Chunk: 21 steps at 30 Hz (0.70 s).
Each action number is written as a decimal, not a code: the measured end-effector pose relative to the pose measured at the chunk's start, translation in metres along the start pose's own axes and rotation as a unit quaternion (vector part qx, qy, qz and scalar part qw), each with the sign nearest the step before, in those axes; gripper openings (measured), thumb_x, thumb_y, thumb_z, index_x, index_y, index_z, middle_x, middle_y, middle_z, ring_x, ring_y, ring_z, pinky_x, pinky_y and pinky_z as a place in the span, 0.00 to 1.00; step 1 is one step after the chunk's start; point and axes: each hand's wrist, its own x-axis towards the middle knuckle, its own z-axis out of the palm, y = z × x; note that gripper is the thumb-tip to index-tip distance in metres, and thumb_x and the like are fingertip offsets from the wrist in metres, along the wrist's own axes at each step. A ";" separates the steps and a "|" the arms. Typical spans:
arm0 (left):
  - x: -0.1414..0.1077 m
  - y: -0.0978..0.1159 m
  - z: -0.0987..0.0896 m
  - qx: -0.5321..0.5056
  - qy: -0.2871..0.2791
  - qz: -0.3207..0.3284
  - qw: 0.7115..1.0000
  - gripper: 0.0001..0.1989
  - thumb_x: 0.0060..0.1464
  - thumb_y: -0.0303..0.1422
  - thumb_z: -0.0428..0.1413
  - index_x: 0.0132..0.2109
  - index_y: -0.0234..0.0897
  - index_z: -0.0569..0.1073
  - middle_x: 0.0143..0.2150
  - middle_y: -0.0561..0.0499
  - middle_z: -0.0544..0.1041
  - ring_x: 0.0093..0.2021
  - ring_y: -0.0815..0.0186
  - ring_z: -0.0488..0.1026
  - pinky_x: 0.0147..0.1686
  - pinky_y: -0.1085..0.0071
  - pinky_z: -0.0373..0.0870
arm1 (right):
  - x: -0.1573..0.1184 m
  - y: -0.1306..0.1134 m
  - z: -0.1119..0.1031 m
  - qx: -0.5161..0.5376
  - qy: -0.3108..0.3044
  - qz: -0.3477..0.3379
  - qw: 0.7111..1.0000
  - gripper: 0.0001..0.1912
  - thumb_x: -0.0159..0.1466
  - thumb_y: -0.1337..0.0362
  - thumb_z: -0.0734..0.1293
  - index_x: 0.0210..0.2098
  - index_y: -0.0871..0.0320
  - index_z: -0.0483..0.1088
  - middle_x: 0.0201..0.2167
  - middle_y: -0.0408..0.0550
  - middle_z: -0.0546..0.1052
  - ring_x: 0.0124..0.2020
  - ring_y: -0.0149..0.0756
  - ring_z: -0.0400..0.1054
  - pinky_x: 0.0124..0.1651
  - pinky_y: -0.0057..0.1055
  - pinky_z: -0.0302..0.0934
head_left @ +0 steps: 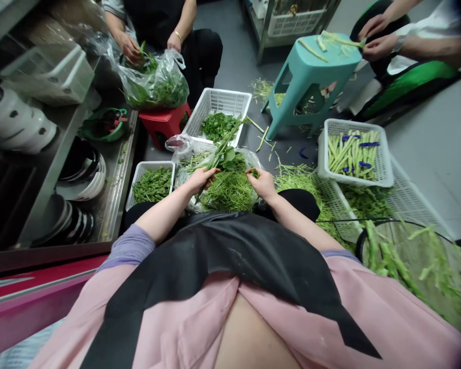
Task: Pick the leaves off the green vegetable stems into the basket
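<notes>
Our left hand (pixel 203 179) grips green stalks (pixel 223 145), long axis slanting forward and rightward; our right hand (pixel 263 183) pinches greenery (pixel 255 173).

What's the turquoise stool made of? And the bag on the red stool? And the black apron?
The turquoise stool looks like plastic: smooth, slightly shiny, evenly coloured. The bag seems thin clear plastic: see-through, crinkled, with bright glints. The black apron may be coated cloth: soft folds, dull sheen.

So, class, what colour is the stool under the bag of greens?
Red stool, in the head view.
</notes>
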 end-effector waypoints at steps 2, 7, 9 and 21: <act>-0.016 0.004 -0.007 -0.082 -0.085 -0.020 0.993 0.23 0.53 0.45 0.59 0.49 0.32 0.72 0.21 0.58 0.66 0.12 0.77 0.54 0.13 0.78 0.46 | 0.000 -0.004 -0.006 0.054 0.012 0.002 0.998 0.15 0.57 0.56 0.64 0.36 0.60 0.73 0.17 0.39 0.63 0.20 0.26 0.50 0.26 0.27 0.46; -0.050 0.005 -0.002 -0.152 -0.172 -0.020 0.973 0.28 0.50 0.51 0.59 0.49 0.31 0.71 0.16 0.59 0.65 0.10 0.76 0.51 0.11 0.78 0.46 | -0.004 -0.047 -0.001 0.295 -0.152 0.072 0.941 0.23 0.54 0.45 0.69 0.38 0.56 0.68 0.14 0.35 0.55 0.17 0.26 0.47 0.19 0.27 0.44; -0.058 0.005 0.005 -0.137 -0.173 -0.008 0.975 0.30 0.50 0.52 0.59 0.48 0.30 0.71 0.16 0.58 0.66 0.10 0.75 0.52 0.11 0.77 0.47 | -0.007 -0.064 0.008 0.351 -0.214 0.088 0.907 0.25 0.50 0.44 0.72 0.35 0.54 0.63 0.14 0.34 0.53 0.16 0.24 0.46 0.18 0.27 0.43; -0.074 -0.003 0.025 -0.115 0.036 0.060 0.991 0.26 0.45 0.51 0.62 0.40 0.35 0.66 0.22 0.55 0.74 0.14 0.74 0.64 0.14 0.77 0.55 | -0.027 -0.065 0.038 0.419 -0.079 0.103 0.899 0.28 0.47 0.46 0.73 0.33 0.52 0.54 0.16 0.32 0.56 0.15 0.24 0.50 0.17 0.27 0.45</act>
